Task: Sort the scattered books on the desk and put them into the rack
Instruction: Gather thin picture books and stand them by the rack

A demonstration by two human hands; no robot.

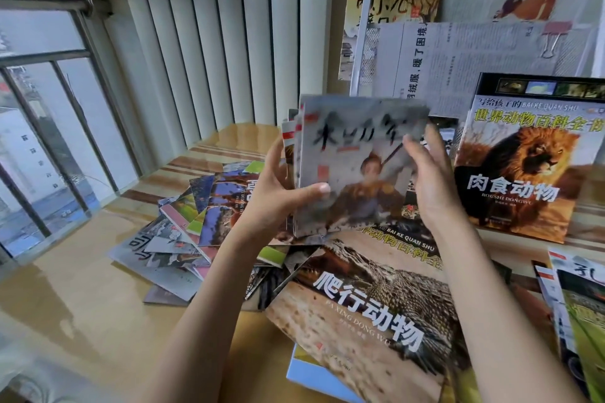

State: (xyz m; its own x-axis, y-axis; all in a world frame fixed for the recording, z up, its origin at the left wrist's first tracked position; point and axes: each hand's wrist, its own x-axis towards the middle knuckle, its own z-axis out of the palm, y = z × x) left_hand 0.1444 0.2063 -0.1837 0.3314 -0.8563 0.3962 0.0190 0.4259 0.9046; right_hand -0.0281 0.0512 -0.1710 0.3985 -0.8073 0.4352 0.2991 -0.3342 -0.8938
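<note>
My left hand (278,193) grips a small stack of thin grey picture books (353,160) by its left edge, thumb across the front cover, held upright above the desk. My right hand (432,180) touches the stack's right edge with fingers nearly straight. The front cover is blurred and shows black brush characters and a figure. A white mesh rack (363,52) stands behind, with newspapers clipped in it and one yellow booklet (396,6) behind its frame.
A loose heap of thin books (196,222) lies left of my forearms. A large crocodile book (376,307) lies under my arms. A lion book (523,157) leans at the right. More booklets (576,304) sit at the right edge. Window and radiator on the left.
</note>
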